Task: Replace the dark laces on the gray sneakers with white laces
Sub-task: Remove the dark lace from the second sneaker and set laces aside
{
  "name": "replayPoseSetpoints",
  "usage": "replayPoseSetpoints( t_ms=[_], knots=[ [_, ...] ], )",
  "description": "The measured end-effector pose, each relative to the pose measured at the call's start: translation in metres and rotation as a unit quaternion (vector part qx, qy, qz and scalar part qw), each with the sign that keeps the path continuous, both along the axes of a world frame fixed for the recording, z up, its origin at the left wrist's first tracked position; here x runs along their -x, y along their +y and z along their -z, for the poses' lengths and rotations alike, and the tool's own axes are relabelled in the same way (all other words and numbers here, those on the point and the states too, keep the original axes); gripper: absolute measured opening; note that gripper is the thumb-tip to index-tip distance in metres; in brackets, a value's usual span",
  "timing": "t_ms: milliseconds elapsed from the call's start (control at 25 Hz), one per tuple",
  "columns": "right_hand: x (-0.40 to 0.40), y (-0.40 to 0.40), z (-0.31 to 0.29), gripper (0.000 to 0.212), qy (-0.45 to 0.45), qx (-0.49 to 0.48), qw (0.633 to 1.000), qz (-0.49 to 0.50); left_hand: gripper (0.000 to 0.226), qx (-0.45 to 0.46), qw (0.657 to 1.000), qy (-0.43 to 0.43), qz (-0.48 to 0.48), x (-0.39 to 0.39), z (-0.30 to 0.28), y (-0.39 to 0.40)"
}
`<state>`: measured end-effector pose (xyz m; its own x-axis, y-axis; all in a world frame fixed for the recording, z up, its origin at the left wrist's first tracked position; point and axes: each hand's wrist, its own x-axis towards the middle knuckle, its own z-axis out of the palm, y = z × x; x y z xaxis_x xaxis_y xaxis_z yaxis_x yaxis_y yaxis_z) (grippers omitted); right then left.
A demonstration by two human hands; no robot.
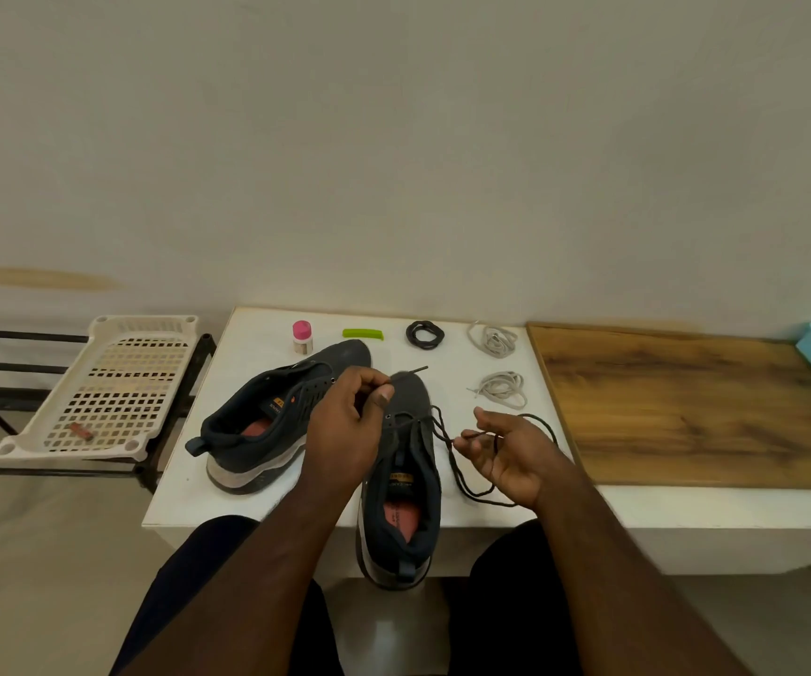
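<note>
The left hand (345,422) pinches one end of the dark lace (447,431) above the near sneaker (406,480); the right hand (515,456) grips its loops just beside.

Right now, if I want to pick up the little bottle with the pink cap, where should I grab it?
Probably pinch the pink-capped bottle around its pale body just under the cap, coming straight down from above. It stands upright at the back of the white table, and the left sneaker lies close in front, so reaching from the front looks crowded.
</note>
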<state>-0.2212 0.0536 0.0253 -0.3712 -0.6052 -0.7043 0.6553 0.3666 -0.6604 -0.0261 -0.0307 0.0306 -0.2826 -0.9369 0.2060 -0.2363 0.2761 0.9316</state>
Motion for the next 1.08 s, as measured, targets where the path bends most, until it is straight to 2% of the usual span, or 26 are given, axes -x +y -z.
replayPoseSetpoints(
  t_ms=[80, 160, 200, 240, 280, 320, 360, 400, 440, 480, 560, 600, 640, 760, 800, 840, 880, 920, 960, 1000, 1040, 1080],
  knots=[
    [0.001, 0.003, 0.0, 0.05, 0.123, -0.113, 0.982, -0.085, 0.007, 0.006, 1.0, -0.011, 0.011, 0.001, 0.001, 0.001],
    [0.003, 0.006, 0.001, 0.053, 0.237, -0.199, 0.936, -0.17, 0.007, 0.019, 0.999, -0.029, 0.024, 0.001, 0.002, 0.002],
    [0.004, 0.007, -0.003, 0.049, 0.29, -0.218, 0.908, -0.211, 0.007, 0.026, 0.998, -0.039, 0.03, 0.002, 0.003, 0.002],
    [0.004, 0.007, -0.011, 0.044, 0.36, -0.236, 0.864, -0.261, 0.007, 0.031, 0.998, -0.048, 0.037, 0.002, 0.003, 0.001],
    [0.005, 0.006, -0.021, 0.039, 0.447, -0.249, 0.806, -0.298, 0.007, 0.037, 0.996, -0.061, 0.046, 0.002, 0.004, 0.001],
    [0.006, 0.005, -0.032, 0.038, 0.544, -0.236, 0.747, -0.3, 0.009, 0.049, 0.995, -0.073, 0.057, 0.003, 0.003, 0.001],
    [0.005, 0.002, -0.042, 0.038, 0.626, -0.185, 0.71, -0.265, 0.011, 0.065, 0.992, -0.087, 0.07, 0.004, 0.002, 0.0],
    [-0.002, -0.001, -0.055, 0.039, 0.662, -0.103, 0.707, -0.229, 0.013, 0.08, 0.988, -0.103, 0.087, 0.004, 0.001, 0.0],
    [-0.014, -0.005, -0.066, 0.039, 0.656, -0.023, 0.72, -0.226, 0.014, 0.091, 0.983, -0.12, 0.106, 0.005, -0.001, 0.001],
    [-0.024, -0.009, -0.075, 0.038, 0.636, 0.021, 0.722, -0.27, 0.015, 0.099, 0.978, -0.132, 0.124, 0.006, -0.004, 0.002],
    [-0.037, -0.011, -0.074, 0.033, 0.584, 0.016, 0.719, -0.376, 0.014, 0.094, 0.976, -0.131, 0.146, 0.008, -0.009, 0.006],
    [-0.036, -0.01, -0.07, 0.029, 0.536, 0.009, 0.746, -0.395, 0.014, 0.078, 0.978, -0.121, 0.151, 0.007, -0.011, 0.007],
    [-0.033, -0.007, -0.07, 0.026, 0.469, 0.014, 0.793, -0.389, 0.015, 0.064, 0.98, -0.108, 0.152, 0.006, -0.011, 0.006],
    [-0.037, 0.006, -0.072, 0.022, 0.175, 0.1, 0.931, -0.306, 0.017, 0.028, 0.989, -0.04, 0.142, 0.002, -0.003, 0.003],
    [-0.044, 0.006, -0.074, 0.02, 0.06, 0.168, 0.957, -0.227, 0.018, 0.016, 0.988, -0.026, 0.149, 0.003, -0.003, 0.004],
    [-0.052, 0.003, -0.073, 0.02, -0.019, 0.236, 0.963, -0.129, 0.019, 0.006, 0.986, -0.03, 0.163, 0.006, -0.003, 0.008],
    [-0.059, -0.002, -0.07, 0.02, -0.015, 0.288, 0.956, -0.048, 0.018, -0.002, 0.982, -0.05, 0.185, 0.009, -0.005, 0.014],
    [-0.063, -0.008, -0.067, 0.02, 0.09, 0.308, 0.947, -0.005, 0.016, 0.002, 0.976, -0.079, 0.205, 0.012, -0.006, 0.019],
    [-0.061, -0.013, -0.06, 0.019, 0.299, 0.266, 0.916, -0.022, 0.013, 0.01, 0.97, -0.104, 0.22, 0.015, -0.006, 0.021],
    [-0.055, -0.015, -0.052, 0.017, 0.534, 0.185, 0.82, -0.094, 0.012, 0.017, 0.967, -0.119, 0.225, 0.015, -0.006, 0.022],
    [-0.05, -0.015, -0.048, 0.016, 0.665, 0.091, 0.717, -0.188, 0.011, 0.022, 0.967, -0.122, 0.221, 0.014, -0.006, 0.021],
    [-0.042, -0.014, -0.045, 0.016, 0.682, 0.013, 0.676, -0.279, 0.01, 0.028, 0.971, -0.112, 0.209, 0.012, -0.007, 0.018]
  ],
)
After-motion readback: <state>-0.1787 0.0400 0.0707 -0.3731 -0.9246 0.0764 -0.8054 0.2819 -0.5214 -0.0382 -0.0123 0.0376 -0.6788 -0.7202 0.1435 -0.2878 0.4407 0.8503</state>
